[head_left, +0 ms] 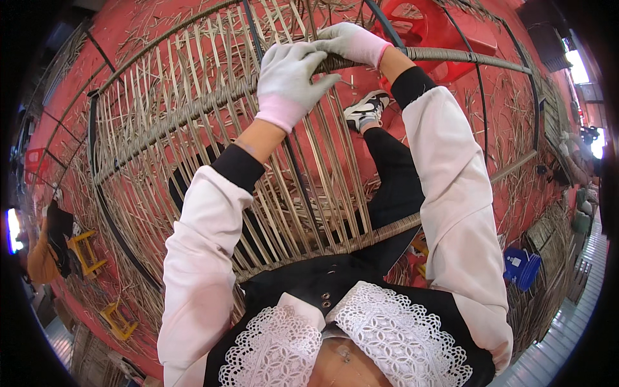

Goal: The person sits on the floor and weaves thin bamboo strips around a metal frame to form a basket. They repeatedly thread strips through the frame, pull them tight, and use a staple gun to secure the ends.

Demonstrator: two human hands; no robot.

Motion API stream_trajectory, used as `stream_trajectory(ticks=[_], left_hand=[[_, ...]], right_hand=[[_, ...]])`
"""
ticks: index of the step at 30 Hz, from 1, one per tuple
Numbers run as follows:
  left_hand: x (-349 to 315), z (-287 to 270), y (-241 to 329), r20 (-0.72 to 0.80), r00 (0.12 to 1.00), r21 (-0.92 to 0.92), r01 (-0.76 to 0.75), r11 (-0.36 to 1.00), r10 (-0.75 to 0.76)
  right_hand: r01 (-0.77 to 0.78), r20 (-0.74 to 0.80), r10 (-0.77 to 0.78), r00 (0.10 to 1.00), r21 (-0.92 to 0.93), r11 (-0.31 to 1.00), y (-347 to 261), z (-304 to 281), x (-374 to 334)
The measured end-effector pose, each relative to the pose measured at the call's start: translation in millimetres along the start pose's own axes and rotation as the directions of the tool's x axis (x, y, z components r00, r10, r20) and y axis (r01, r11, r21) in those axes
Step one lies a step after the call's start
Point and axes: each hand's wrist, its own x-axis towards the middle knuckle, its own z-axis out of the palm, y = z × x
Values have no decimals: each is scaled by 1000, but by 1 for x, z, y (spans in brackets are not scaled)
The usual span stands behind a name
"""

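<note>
A large frame of dark metal rods lies across my lap, with many pale dried plant strands (148,97) strung side by side over it. A crossbar wrapped in strands (174,118) runs through its middle. My left hand (290,77), in a white glove with a pink cuff, curls its fingers over this bar, the thumb standing apart. Just to the right, my right hand (351,44), gloved alike, bends over the same bar with its fingers closed. The two hands' fingertips meet, and what lies under the right fingers is hidden.
Loose strands litter the red floor (509,213). A red plastic chair (425,32) stands beyond the frame. Yellow stools (86,253) are at the left, a blue bucket (521,267) at the right. My shoe (367,109) rests beneath the frame. Other people sit near both edges.
</note>
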Motion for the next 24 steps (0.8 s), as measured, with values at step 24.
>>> stream_trajectory(ticks=[24], left_hand=[[16, 9, -19, 300, 946, -256, 208, 944, -127]], right_hand=[[213, -737, 63, 673, 274, 938, 19, 125, -57]])
